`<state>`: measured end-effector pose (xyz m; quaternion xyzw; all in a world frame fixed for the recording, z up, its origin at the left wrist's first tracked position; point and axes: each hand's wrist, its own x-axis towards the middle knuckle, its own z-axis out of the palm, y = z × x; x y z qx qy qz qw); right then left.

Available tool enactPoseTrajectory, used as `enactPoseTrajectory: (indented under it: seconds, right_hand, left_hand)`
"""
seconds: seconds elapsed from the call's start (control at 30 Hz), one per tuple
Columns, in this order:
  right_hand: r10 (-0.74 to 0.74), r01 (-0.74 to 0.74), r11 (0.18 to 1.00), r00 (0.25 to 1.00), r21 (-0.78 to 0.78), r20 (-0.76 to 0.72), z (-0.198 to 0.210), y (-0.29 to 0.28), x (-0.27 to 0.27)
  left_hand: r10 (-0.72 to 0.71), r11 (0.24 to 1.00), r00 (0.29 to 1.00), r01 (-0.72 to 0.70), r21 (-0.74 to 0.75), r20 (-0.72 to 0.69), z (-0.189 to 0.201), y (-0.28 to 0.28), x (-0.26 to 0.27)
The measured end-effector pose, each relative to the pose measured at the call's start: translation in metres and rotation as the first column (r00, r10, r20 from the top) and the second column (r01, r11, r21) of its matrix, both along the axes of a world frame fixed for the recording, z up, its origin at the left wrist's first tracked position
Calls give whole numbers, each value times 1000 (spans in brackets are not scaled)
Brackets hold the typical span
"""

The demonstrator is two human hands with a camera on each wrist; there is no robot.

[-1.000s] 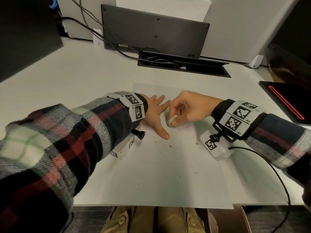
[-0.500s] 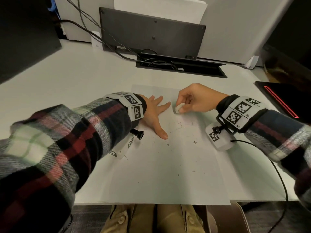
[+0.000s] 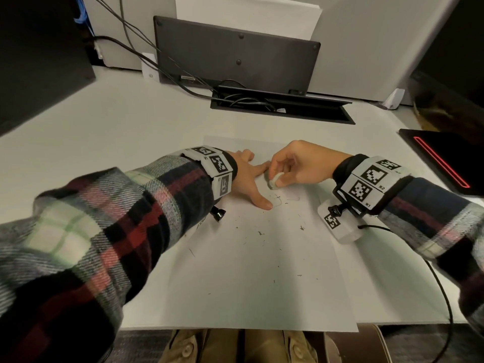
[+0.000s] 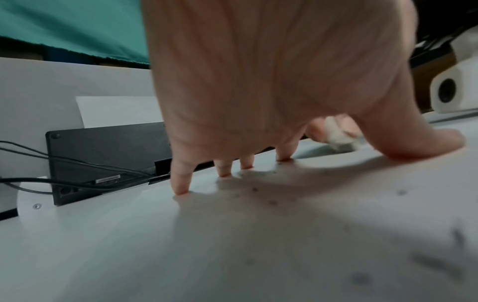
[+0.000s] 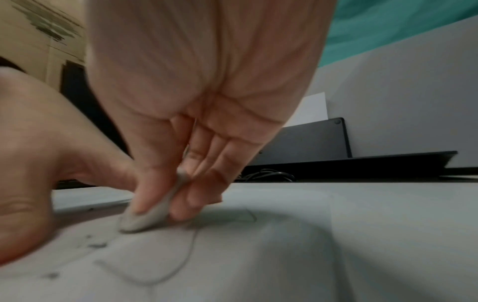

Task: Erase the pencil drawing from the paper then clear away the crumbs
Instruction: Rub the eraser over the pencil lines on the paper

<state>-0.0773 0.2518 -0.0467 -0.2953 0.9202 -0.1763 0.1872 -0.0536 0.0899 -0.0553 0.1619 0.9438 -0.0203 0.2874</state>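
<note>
While the left hand [image 3: 247, 179] is pressing its spread, straight fingers flat on the white sheet of paper [image 3: 262, 284], the right hand [image 3: 301, 163] is pinching a small rounded white eraser [image 3: 274, 180] against the sheet. Faint pencil lines [image 5: 181, 263] are lying just beside the eraser, and dark crumbs [image 3: 260, 233] are lying scattered across the nearer paper.

Near the right hand [image 3: 301, 163], on the body side, flat white paper [image 3: 262, 284] lay bare but for tiny dark crumbs [image 3: 302, 227]. The spread left hand [image 3: 246, 179] blocked the way left. Past both hands stood a black upright panel [image 3: 235, 58] and cables [image 3: 162, 64].
</note>
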Motion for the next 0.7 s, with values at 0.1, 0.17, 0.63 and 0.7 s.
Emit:
enactPoseTrajectory:
  seconds: [0.1, 0.17, 0.63, 0.7]
  right_hand:
    - [44, -44, 999, 998, 8, 46, -1, 0, 7]
    - [36, -36, 999, 999, 16, -21, -1, -3, 3]
    - [1, 1, 1000, 996, 26, -88, 0, -4, 4]
    - [-9, 11, 1000, 998, 21, -58, 0, -1, 7]
  left_hand:
    - [-4, 1000, 1000, 4, 4, 23, 0, 0, 1]
    - [-6, 1000, 999, 6, -2, 32, 1, 1, 2]
    - [-31, 996, 998, 35, -78, 49, 3, 1, 1]
    - [-25, 996, 999, 29, -82, 45, 2, 1, 1]
